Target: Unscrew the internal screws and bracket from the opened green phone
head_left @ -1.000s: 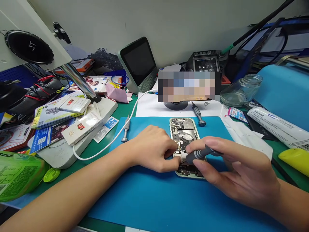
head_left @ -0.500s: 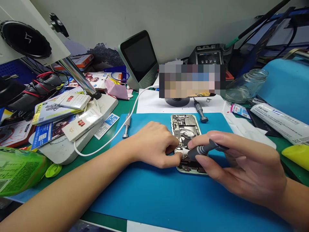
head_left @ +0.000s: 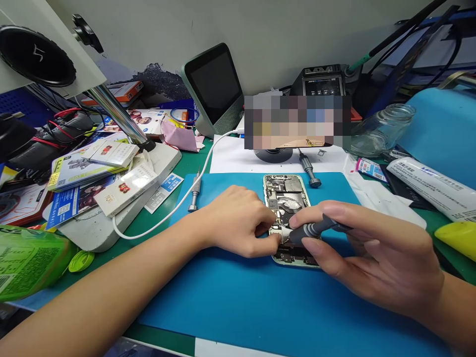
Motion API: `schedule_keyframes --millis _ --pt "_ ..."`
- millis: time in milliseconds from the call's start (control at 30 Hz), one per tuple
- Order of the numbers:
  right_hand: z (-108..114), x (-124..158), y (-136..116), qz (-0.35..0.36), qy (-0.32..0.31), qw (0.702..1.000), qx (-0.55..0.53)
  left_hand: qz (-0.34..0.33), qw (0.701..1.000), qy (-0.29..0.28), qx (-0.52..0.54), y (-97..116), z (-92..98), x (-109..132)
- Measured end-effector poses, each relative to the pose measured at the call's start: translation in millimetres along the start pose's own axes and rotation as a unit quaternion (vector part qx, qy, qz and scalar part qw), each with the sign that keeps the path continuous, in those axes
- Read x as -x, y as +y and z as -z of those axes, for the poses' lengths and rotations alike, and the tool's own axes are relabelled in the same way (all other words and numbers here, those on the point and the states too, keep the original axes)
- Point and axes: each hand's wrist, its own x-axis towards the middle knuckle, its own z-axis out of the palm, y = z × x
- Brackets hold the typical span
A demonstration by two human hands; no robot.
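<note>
An opened phone (head_left: 288, 198) with bare circuit boards lies on a blue mat (head_left: 238, 297). My right hand (head_left: 372, 255) grips a grey screwdriver (head_left: 316, 229) whose tip points into the phone's lower half. My left hand (head_left: 238, 223) rests on the mat at the phone's left edge, with thumb and fingertips pinched together on a small part inside the phone. That part is too small to identify. The phone's lower portion is hidden by both hands.
Two spare screwdrivers lie on the bench, one on the mat at left (head_left: 194, 196) and one behind the phone (head_left: 308, 171). A white cable (head_left: 174, 208), a small screen (head_left: 215, 89), a glass jar (head_left: 383, 130), a white tube (head_left: 427, 186) and stacked boxes (head_left: 96, 168) surround the mat.
The view has shifted slightly, so everything sits a little higher in the frame. Both hands stay at the same spot on the phone.
</note>
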Motion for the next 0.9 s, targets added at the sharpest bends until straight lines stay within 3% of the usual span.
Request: schedule_keyframes --millis 367,900 --pt "1.4 -1.9 0.0 0.016 -0.041 0.999 -0.03 -0.018 1.0 0.014 -0.002 -2.6 -1.9 -0.9" --pt "-1.0 -8.0 -3.2 -0.012 -0.018 0.999 -0.037 -0.018 1.0 0.011 0.005 -1.5 0.4 -0.8"
